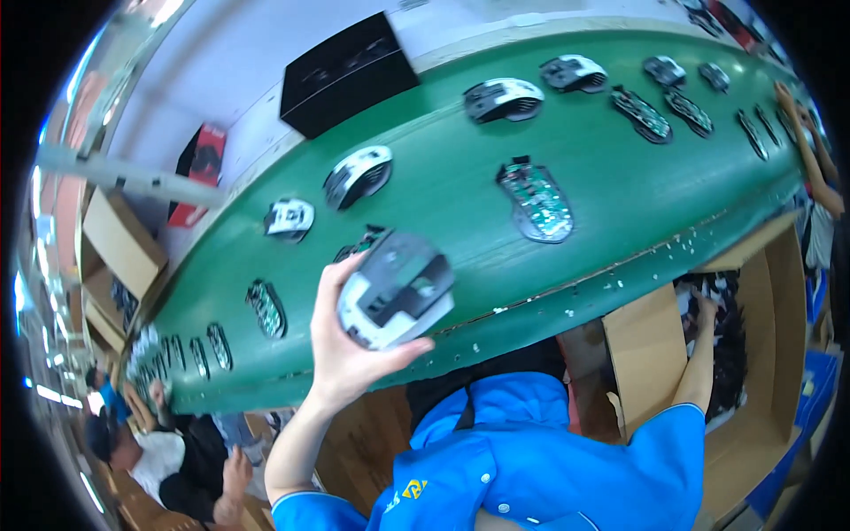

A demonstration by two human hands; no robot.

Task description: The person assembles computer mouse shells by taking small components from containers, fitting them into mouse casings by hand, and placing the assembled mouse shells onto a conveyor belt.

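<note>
Raised over the near edge of the green bench, my left hand (347, 367) grips a grey and white computer mouse shell (390, 310), its thumb along the lower side. Partly hidden behind the shell is a mouse base with a circuit board (354, 245). My right hand (706, 305) reaches down into an open cardboard box (768, 354) at my right, among dark parts (728, 354); its fingers are too small and covered to read. Another mouse base with an exposed green board (538, 202) lies on the bench ahead.
Along the green bench (443, 195) sit several white and black mouse shells (359, 177) and open bases (266, 308). A black box (350, 75) stands at the back. People work at the left (168, 460) and far right (810, 146). White crumbs dot the near edge.
</note>
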